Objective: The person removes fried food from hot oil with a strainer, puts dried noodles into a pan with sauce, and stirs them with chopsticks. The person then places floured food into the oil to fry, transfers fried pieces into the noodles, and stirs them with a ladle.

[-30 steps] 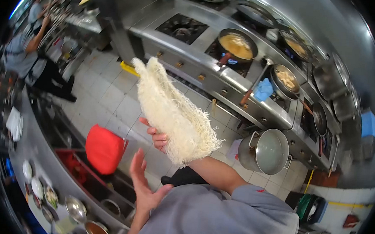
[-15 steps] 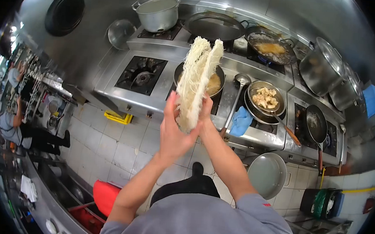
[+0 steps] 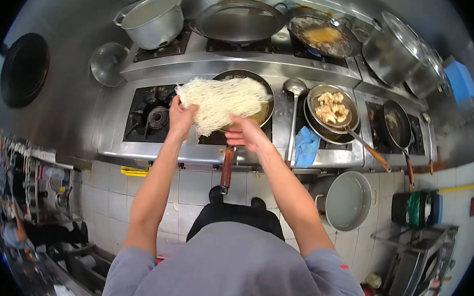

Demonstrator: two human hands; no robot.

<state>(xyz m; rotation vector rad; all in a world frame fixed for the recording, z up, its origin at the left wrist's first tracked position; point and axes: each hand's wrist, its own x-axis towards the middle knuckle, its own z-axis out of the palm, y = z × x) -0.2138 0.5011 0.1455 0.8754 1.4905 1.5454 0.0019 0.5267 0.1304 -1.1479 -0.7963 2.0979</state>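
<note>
Head view: shows a slab of pale noodles [image 3: 224, 100] just off twelve o'clock toward eleven, over the frying pan [image 3: 271, 95], hiding much of its mouth and spilling past the rim at nine o'clock. Looks creamy white, matted from fine, wavy, tangled strands; spreads flat and broad across the top, frays into loose threads along the edges and narrows to a ragged tuft at seven o'clock. Leaves golden liquid [image 3: 261, 115] in sight at four o'clock in the pan. Cannot tell about contact between noodles and liquid. Clamps the left hand [image 3: 181, 119] on the noodles at their eight o'clock edge. Holds the right hand [image 3: 249, 133] loosely open, fingers a little apart, just beside the noodles at five o'clock; cannot tell about touch there. Shows a ladle [image 3: 295, 89] at three o'clock from the pan, a blue cloth [image 3: 306, 147] at four, a burner [image 3: 154, 114] at nine.
</note>
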